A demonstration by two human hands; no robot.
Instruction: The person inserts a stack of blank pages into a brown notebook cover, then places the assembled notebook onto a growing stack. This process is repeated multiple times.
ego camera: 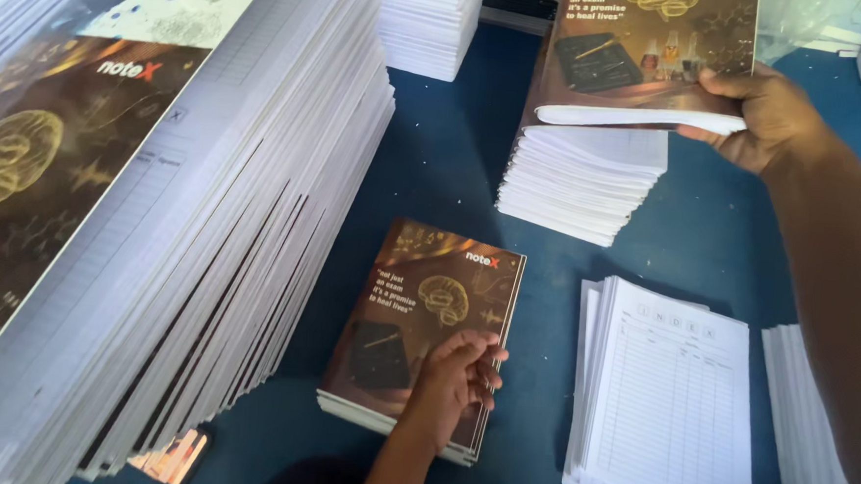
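Brown and gold covers mark the notebooks you are handling on the blue table. Your left hand lies palm down, fingers curled loosely, on the near notebook, which rests flat on the table in front of you; it presses rather than grips, as far as the view lets you tell. Your right hand reaches to the far side and pinches the edge of a second notebook, thumb on the cover and fingers underneath, holding it just over a stack of white page blocks. To the right of the near notebook sits a pile of ruled index sheets, close but apart from it. Along your left runs a tall slanted stack of printed cover sheets and paper, with another white pile at the far edge.
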